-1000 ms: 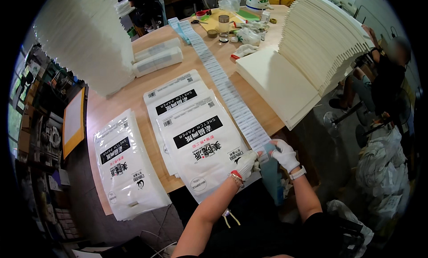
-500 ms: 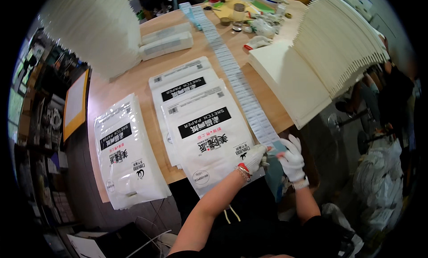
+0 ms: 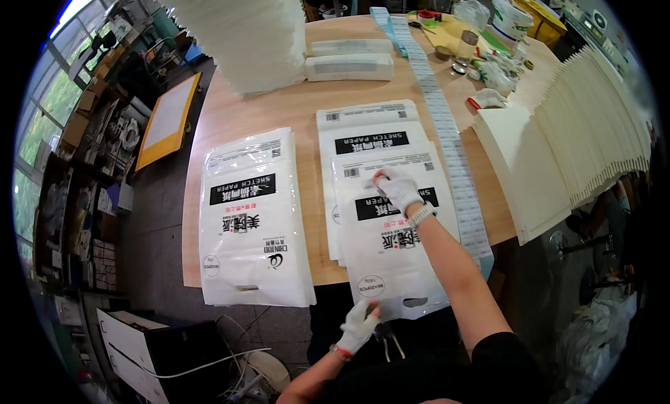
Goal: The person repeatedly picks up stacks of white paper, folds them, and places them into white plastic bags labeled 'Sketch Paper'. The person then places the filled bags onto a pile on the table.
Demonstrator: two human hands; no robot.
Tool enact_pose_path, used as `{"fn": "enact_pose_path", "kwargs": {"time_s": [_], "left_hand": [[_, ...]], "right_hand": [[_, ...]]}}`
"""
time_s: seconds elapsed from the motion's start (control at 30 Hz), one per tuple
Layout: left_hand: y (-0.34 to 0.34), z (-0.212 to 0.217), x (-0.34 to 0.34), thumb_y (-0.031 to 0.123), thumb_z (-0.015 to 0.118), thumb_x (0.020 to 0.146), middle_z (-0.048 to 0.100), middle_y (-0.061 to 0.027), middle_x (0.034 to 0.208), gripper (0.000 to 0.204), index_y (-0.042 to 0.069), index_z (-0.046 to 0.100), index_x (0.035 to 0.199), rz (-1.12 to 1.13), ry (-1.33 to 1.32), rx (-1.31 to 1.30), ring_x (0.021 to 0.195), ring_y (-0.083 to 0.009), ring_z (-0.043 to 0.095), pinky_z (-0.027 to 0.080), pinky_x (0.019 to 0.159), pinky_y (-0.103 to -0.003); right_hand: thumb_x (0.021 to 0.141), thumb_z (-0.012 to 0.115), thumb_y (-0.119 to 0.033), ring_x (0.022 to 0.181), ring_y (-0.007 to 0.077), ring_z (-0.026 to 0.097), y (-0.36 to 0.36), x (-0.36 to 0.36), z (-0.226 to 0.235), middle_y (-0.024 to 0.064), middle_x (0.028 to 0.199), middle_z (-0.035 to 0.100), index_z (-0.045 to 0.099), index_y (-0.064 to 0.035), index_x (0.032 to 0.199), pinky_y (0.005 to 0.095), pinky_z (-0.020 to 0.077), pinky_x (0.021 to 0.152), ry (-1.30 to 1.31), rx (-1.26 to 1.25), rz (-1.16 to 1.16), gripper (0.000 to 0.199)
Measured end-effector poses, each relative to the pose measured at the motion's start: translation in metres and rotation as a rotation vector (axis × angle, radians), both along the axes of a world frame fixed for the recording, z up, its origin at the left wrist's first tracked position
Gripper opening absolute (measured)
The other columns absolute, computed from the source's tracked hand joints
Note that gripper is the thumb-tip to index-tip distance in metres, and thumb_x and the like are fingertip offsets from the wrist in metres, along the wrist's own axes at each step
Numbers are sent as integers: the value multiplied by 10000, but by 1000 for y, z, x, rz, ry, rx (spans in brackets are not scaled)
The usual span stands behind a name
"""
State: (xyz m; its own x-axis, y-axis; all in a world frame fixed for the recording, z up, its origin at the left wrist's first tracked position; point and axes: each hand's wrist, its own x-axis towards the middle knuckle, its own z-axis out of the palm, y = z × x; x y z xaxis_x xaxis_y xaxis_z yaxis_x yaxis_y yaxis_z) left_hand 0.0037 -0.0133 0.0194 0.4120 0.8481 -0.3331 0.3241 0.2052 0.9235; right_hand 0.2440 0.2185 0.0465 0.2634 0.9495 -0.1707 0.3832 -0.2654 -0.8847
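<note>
In front of me lies a white printed plastic sketch-paper bag (image 3: pixel 398 257), on top of a similar bag (image 3: pixel 370 121). My right hand (image 3: pixel 399 195), in a white glove with bare fingertips, rests over the upper part of the front bag, beside its black printed band. Its fingers are pinched together at a small whitish piece I cannot make out. My left hand (image 3: pixel 359 326), gloved likewise, is at the bag's near edge with curled fingers; whether they pinch the edge is hidden. A long strip of labels (image 3: pixel 447 132) runs along the bag's right side.
A pile of similar bags (image 3: pixel 251 229) lies at the left of the wooden table (image 3: pixel 279 111). Tall paper stacks stand far left (image 3: pixel 244 41) and right (image 3: pixel 586 132). Two wrapped bundles (image 3: pixel 349 67), a jar (image 3: pixel 466 45) and scissors (image 3: pixel 419 25) are at the back.
My right hand has gone from the near end of the label strip to the bag's upper part. My left hand has left the strip for the bag's near edge. The view has shifted left.
</note>
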Motion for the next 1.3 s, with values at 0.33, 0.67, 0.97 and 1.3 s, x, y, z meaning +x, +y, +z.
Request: {"fn": "enact_pose_path", "kwargs": {"time_s": [0.33,0.67,0.97,1.3], "left_hand": [[-18,-28,-60,53,556,823,597,-94,841,142,-14,538,947,463,-32,-92,736,-147,588,481,629,-254],[-11,-41,-51,-14,497,757,611,-132,875,211,-33,534,963,423,-61,-141,771,-182,612,498,656,-275],[-7,-34,-45,71,585,795,614,-127,933,344,-41,484,1104,415,-67,-217,855,-185,605,498,687,-278],[-14,-32,-27,237,538,866,464,10,681,228,15,528,816,196,-165,-269,657,-71,397,362,573,-253]], "right_hand": [[766,508,-243,807,325,577,63,-31,-17,148,841,619,634,-122,834,375,456,713,-347,-72,9,188],[780,490,-240,836,331,581,66,-36,-5,155,877,617,634,-125,845,398,460,717,-469,-127,25,195],[776,541,-254,787,283,594,64,-39,-19,136,816,623,618,-106,829,370,455,686,-526,19,55,175],[753,605,-318,1076,315,515,47,-55,21,225,1063,550,455,-72,1225,407,425,880,-629,-192,-179,552]]}}
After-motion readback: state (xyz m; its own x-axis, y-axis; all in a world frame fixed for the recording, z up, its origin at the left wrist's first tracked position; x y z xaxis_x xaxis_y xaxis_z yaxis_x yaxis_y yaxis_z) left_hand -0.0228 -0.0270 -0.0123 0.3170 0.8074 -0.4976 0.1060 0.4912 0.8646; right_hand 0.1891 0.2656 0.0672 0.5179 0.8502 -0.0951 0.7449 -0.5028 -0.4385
